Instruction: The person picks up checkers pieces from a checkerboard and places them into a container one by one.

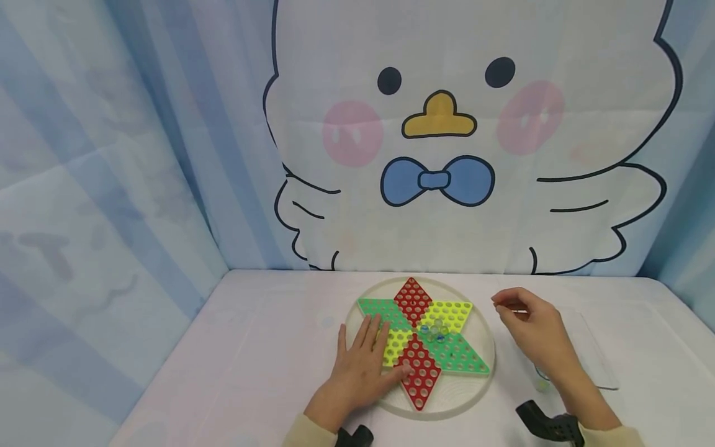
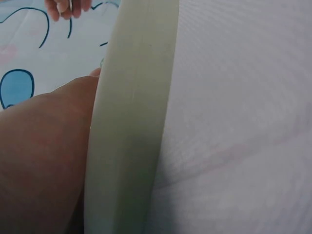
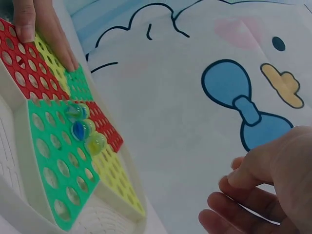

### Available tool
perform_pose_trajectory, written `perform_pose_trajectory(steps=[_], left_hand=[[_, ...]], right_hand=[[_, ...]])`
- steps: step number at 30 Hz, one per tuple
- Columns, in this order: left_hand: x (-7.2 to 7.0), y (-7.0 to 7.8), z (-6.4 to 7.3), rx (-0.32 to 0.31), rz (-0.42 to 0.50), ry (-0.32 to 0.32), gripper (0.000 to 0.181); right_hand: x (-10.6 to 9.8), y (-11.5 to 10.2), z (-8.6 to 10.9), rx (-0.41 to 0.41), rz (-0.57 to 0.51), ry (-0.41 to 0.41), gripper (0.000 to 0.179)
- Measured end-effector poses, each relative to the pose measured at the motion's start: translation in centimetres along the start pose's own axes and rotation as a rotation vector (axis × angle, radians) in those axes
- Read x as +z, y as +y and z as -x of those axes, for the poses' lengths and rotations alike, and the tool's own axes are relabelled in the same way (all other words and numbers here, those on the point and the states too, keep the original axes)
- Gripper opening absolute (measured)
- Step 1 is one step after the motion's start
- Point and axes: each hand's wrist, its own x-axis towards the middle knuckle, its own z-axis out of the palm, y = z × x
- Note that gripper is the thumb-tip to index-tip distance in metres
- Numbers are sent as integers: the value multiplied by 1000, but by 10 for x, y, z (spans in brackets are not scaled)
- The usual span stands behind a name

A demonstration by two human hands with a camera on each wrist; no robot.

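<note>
A round cream Chinese checkers board point(image 1: 466, 397) lies on the table, its star of red, green and yellow holed sections facing up. Several glass marbles point(image 1: 436, 330) sit together right of the star's center, and show as clear, blue and yellowish marbles point(image 3: 80, 127) in the right wrist view. My left hand point(image 1: 363, 366) rests on the board's left side, fingers spread over the green and yellow sections, thumb on the red one. Right of the board, my right hand point(image 1: 533, 329) hovers with loosely bent fingers, thumb near the index finger; nothing shows between them.
A clear flat item point(image 1: 598, 354) lies on the table beyond my right wrist, with a small greenish marble point(image 1: 542, 385) beside the forearm. A cloth backdrop point(image 1: 346, 236) with a cartoon face stands behind the table point(image 1: 251, 347).
</note>
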Motion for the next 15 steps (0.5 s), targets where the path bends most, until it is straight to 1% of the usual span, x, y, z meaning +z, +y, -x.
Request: perform_pose_trajectory(steps=[3, 8, 15], left_hand=[[-1, -1, 0, -4, 5, -4, 90], [-2, -1, 1, -11, 21, -19, 90], [-2, 0, 0, -8, 35, -17, 90]], right_hand=[[8, -8, -2, 0, -24, -31, 14], [20, -17, -3, 35, -55, -84, 16], [31, -22, -1, 53, -82, -106, 16]])
